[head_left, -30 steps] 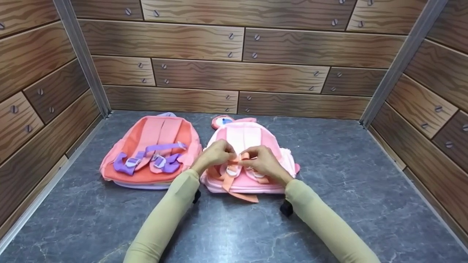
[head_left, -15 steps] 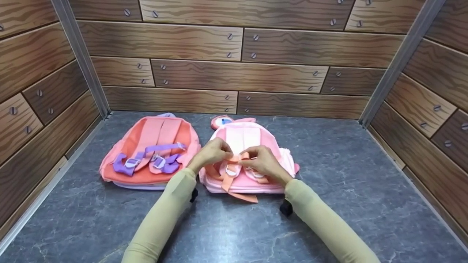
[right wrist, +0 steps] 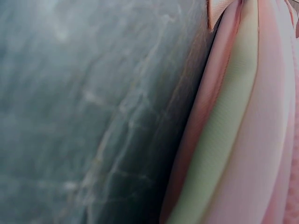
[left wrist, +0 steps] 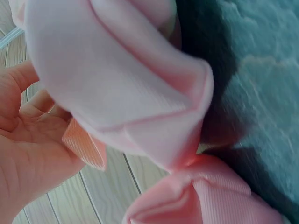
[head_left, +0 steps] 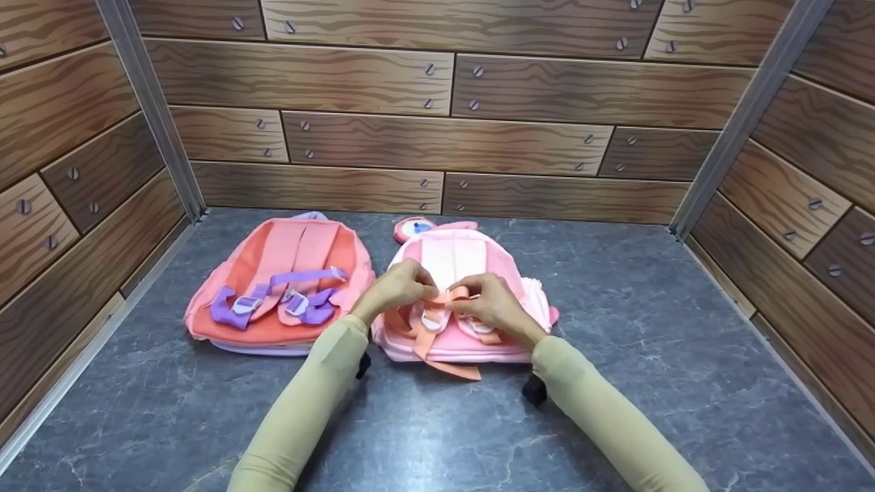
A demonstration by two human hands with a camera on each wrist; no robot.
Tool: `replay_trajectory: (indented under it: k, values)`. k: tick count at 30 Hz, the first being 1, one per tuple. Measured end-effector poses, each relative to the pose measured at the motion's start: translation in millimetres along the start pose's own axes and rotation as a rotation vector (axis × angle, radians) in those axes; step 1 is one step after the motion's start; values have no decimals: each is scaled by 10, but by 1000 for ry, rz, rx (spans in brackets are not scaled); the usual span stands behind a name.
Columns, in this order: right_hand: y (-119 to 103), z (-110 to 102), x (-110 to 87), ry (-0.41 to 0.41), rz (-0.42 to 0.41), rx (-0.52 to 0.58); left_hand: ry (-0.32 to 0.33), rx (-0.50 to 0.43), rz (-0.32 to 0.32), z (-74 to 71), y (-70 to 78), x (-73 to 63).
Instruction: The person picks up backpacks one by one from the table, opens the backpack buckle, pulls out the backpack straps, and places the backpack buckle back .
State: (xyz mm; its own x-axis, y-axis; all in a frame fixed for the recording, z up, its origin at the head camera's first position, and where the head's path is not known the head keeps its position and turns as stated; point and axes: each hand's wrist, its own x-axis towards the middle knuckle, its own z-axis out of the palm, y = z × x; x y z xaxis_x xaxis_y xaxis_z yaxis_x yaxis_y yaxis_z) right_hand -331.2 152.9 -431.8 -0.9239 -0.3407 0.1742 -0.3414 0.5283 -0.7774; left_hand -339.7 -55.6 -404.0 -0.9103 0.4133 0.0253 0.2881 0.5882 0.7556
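A pale pink backpack point(head_left: 502, 263) lies straps-up on the dark marbled table. Over its lower middle, both hands meet at an orange webbing strap point(head_left: 459, 294). My left hand point(head_left: 405, 283) pinches the strap from the left, fingertips curled on it. From the right, my right hand point(head_left: 495, 301) pinches a folded loop of the same strap between thumb and fingers. White buckles point(head_left: 432, 320) sit just below the fingers. A loose orange strap end point(head_left: 454, 370) trails past the bag's front edge onto the table. In the left wrist view, pink fabric hides the left fingertips; the right wrist view shows no hand.
A coral backpack point(head_left: 273, 239) with purple straps point(head_left: 311, 275) lies straps-up close on the left. Behind the pink bag is a round eye-shaped piece point(head_left: 415, 227). Wood-patterned walls point(head_left: 533, 150) enclose the marbled table point(head_left: 649, 328) at the back and sides.
The left hand has shifted very slightly left. Both hands keep their pinch on the orange strap, and the bags lie almost as before.
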Motion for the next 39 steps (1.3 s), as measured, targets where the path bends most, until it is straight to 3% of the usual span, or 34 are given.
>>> replay_trajectory:
  k: [10, 20, 27, 39]
  values:
    - [-20, -5, 11, 4, 20, -2, 10, -7, -6, 11, 11, 10]
    - [13, -14, 6, -26, -40, 45, 12, 2, 9, 36, -21, 20]
    - [3, -21, -3, -4, -4, 69, -78, -34, 110, 34, -33, -7]
    - [12, -39, -2, -5, 3, 196, 13, 116, 182, 185, 24, 57]
